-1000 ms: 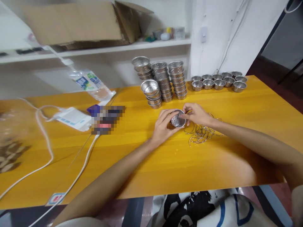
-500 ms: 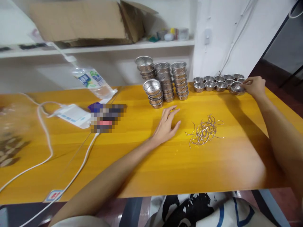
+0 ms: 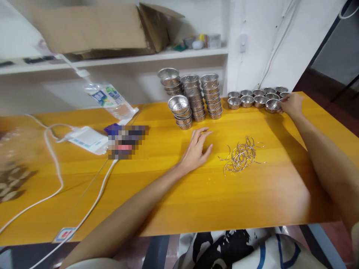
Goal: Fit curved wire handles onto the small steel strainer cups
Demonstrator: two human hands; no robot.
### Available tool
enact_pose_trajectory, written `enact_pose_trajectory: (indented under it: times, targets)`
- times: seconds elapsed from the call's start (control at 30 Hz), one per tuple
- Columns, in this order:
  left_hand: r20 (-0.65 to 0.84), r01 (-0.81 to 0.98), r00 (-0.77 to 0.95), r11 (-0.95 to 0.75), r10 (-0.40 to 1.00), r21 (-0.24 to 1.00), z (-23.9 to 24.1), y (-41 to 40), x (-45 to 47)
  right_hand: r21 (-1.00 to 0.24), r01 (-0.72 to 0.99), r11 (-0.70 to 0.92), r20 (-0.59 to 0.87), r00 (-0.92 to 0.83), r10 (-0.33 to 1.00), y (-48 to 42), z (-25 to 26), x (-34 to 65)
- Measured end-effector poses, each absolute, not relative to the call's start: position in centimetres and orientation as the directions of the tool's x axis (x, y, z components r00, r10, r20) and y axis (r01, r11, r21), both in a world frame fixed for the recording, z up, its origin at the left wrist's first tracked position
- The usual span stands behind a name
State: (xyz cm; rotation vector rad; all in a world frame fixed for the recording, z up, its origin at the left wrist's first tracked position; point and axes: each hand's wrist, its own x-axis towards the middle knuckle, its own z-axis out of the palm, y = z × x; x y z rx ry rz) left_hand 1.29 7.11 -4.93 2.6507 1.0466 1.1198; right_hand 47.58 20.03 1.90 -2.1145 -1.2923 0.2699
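At the back right, my right hand (image 3: 292,105) pinches the rim of a small perforated metal cup (image 3: 272,106) that sits at the front of a group of similar cups (image 3: 258,100) set out in rows. My left hand (image 3: 196,149) rests over the table with its fingers spread and holds nothing. Just beyond it rise stacks of the same perforated cups (image 3: 190,98), several high. To the right of my left hand lies a loose tangle of curved metal wires (image 3: 241,157).
A clear plastic bottle (image 3: 110,99) leans at the back left, near a white device (image 3: 88,139) and white cables (image 3: 102,183). A plastic bag of round pieces (image 3: 12,175) lies far left. Above the table, a shelf (image 3: 117,59) carries a cardboard box (image 3: 92,30).
My right hand has moved slightly left and down with the cup, which now sits lined up with the front row. My left hand stays in place.
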Motion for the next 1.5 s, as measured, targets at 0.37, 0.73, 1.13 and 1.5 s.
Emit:
enact_pose_trajectory:
  times: [0.37,0.73,1.13,1.5]
  targets:
    - [0.673,0.618,0.421,-0.736,0.608,0.277,-4.8,7.2,1.3,-0.307,0.934,-0.184,0.502,0.323,0.802,18.2,5.7,44.7]
    - [0.730,0.798,0.032,-0.457,0.683,0.392,0.7,13.9,-5.6,-0.098,0.737,0.669,-0.208,-0.673,0.710,10.4,6.1,29.8]
    - [0.748,0.754,-0.065,-0.459,0.661,0.471,2.6,15.1,-5.3,0.016,0.585,0.811,-0.148,-0.800,0.581,8.0,4.7,26.5]
    - [0.803,0.701,-0.163,-0.506,0.573,0.503,1.3,15.7,-4.4,0.117,0.490,0.864,-0.227,-0.833,0.504,7.3,4.4,25.5]
